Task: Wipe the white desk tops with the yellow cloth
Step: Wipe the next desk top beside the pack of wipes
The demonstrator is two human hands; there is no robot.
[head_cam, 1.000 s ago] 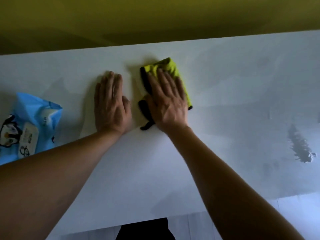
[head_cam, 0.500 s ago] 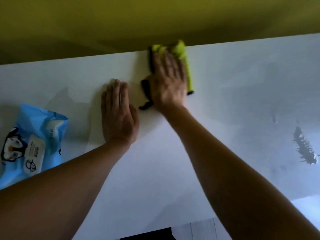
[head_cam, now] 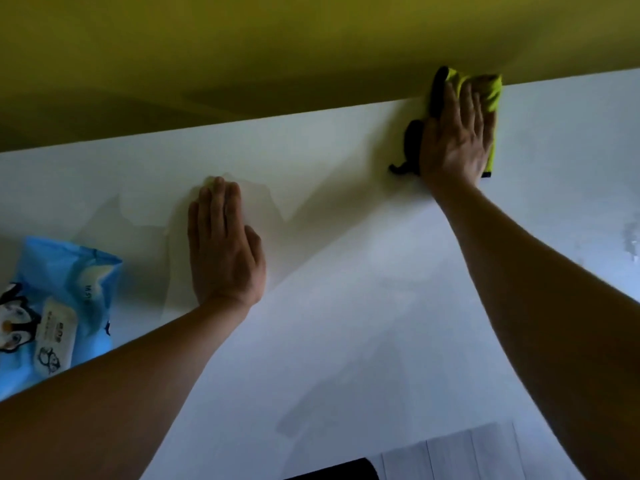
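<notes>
left hand (head_cam: 223, 242): palm down, fingers straight and together, pointing 12 o'clock, forearm in from 7 | right hand (head_cam: 457, 140): flat, fingers spread slightly, pointing 12–1 o'clock, arm extended from 5

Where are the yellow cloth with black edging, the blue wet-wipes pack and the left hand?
yellow cloth with black edging (head_cam: 491, 98): head view, on its bare yellow part beside the fingers.
blue wet-wipes pack (head_cam: 69, 282): head view, on its blue wrapper.
left hand (head_cam: 223, 258): head view, on its back.
</notes>
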